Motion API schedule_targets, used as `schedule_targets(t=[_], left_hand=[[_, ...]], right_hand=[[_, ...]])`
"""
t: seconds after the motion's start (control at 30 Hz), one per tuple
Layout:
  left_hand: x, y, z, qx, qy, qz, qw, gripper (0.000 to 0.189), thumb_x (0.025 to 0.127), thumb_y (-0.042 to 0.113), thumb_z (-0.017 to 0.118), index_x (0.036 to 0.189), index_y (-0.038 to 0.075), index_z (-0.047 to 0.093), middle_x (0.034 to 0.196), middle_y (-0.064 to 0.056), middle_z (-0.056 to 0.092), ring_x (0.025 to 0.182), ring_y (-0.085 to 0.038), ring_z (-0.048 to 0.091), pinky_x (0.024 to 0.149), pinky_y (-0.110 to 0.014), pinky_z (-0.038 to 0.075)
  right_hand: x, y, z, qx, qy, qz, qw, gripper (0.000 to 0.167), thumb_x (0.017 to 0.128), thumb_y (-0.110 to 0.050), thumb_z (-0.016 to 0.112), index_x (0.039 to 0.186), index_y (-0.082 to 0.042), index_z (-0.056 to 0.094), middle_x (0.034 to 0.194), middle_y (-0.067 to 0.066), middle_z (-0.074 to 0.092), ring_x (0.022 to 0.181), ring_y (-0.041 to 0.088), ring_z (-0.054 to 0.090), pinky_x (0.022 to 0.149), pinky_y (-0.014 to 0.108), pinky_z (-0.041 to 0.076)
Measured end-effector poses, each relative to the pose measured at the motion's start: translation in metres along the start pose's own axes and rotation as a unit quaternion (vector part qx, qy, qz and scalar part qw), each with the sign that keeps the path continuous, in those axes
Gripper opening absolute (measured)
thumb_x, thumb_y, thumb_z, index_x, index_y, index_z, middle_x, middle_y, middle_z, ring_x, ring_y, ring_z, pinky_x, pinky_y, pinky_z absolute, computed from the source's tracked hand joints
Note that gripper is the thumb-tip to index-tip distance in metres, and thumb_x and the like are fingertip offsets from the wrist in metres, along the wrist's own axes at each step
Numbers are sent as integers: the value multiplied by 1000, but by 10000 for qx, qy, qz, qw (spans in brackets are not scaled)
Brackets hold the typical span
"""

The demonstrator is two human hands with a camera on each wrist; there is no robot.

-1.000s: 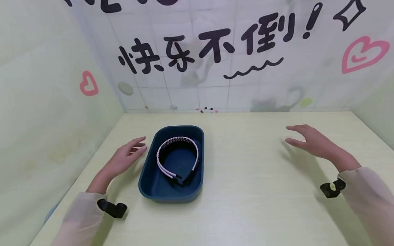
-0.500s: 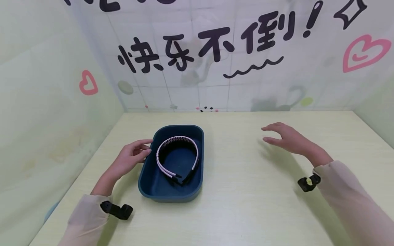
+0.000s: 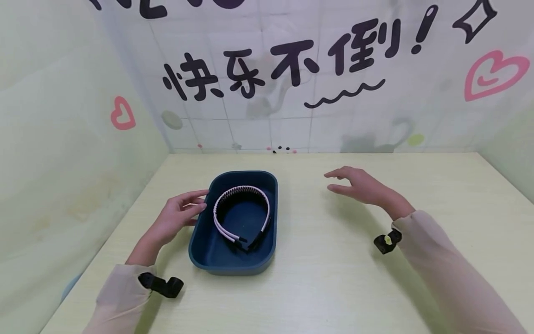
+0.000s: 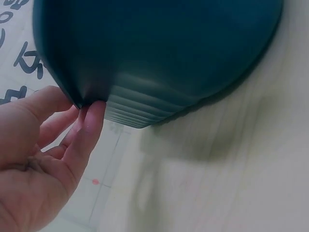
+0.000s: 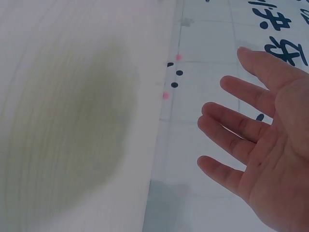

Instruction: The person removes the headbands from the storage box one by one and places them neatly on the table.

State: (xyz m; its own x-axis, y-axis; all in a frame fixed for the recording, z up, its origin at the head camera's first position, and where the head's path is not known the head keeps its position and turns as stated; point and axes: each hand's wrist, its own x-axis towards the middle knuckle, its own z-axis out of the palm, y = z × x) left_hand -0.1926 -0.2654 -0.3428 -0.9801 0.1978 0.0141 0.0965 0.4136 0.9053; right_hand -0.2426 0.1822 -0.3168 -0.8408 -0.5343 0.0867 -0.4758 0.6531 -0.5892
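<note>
A dark blue plastic box point(image 3: 233, 270) with rounded corners stands on the table, left of the middle in the head view. Inside it lies a hair band point(image 3: 243, 188), pale pink and black, its ends toward the near side. My left hand point(image 3: 168, 220) pinches the box's left rim. From the left wrist view, that hand point(image 4: 36, 179) has its fingertips against the box wall point(image 4: 159, 53). My right hand point(image 3: 360, 186) hovers above the table, right of the box and apart from it. Its fingers, spread in the right wrist view, hold nothing.
The pale wooden table point(image 3: 317, 278) extends right and in front of the box. A printed white cloth point(image 3: 292, 111) hangs along the table's back edge, with side walls left and right. Small black cameras point(image 3: 160, 285) are strapped to both wrists.
My left hand has moved right to the box's rim and taken hold of it. The right hand has moved left, closer to the box. Box and hair band have stayed in place.
</note>
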Motion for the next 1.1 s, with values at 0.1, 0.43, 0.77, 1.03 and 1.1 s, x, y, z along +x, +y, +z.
schedule_targets(t=[0.1,0.43,0.77,1.03,1.1], left_hand=[[0,0,0,39,8,-75,10000,50,92,26,57,135,6,45,109,-19,49,87,-12,58,70,-33,53],[0,-4,0,-58,72,-74,9999,49,91,25,58,134,6,46,106,-15,50,85,-9,58,69,-32,53],[0,-6,2,-188,125,-77,9997,47,91,24,58,133,5,47,106,-16,49,85,-8,57,67,-30,53],[1,-7,2,-184,159,-71,9997,48,91,26,59,133,7,48,106,-14,49,84,-9,58,67,-32,53],[1,-7,2,-173,177,-98,9996,47,91,26,59,133,8,48,108,-15,49,85,-10,58,68,-32,53]], right_hand=[[9,-8,5,122,-111,-120,9998,46,91,-29,57,129,-3,50,128,13,50,114,33,45,94,50,35],[34,-34,18,228,-527,-335,9978,42,93,-28,55,128,-6,52,110,9,60,100,22,56,86,44,43],[56,-55,24,207,-668,-672,9953,40,93,-27,54,127,-6,54,105,6,63,98,21,58,86,41,45],[72,-77,26,207,-804,-900,9925,40,93,-26,54,126,-4,54,106,6,64,98,18,59,82,36,47],[76,-82,27,186,-859,-948,9916,40,93,-26,54,126,-3,54,107,6,64,99,18,58,83,36,47]])
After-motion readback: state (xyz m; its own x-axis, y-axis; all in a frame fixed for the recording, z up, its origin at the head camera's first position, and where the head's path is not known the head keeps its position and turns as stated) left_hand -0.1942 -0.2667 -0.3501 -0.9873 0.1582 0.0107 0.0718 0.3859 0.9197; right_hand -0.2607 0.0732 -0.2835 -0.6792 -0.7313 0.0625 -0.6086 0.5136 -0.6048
